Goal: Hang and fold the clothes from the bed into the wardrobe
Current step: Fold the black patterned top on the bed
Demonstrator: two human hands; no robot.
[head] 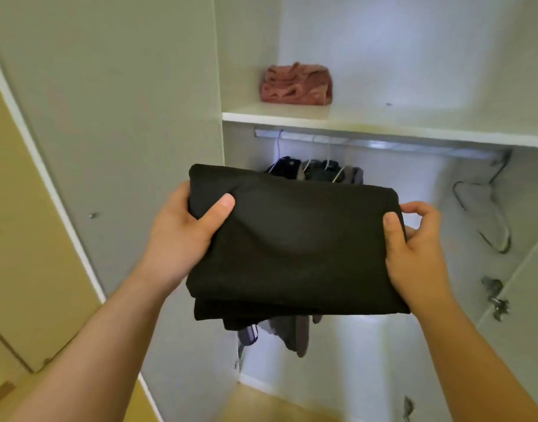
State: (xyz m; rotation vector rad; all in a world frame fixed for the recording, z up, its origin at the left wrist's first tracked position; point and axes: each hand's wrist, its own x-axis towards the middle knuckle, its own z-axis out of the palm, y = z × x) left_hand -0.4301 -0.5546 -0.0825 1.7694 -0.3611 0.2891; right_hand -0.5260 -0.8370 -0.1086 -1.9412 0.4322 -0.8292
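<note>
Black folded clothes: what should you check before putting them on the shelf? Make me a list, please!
1. Left hand grip on the black folded garment, thumb on top: ok.
2. Right hand grip on its right edge: ok.
3. Fold tidy: a lower layer sticks out at the near edge: not ok.
4. Bare room on the shelf right of the pink folded cloth: ok.
5. Wardrobe door open: ok.
6. Shelf deep enough for the garment: cannot tell.
</note>
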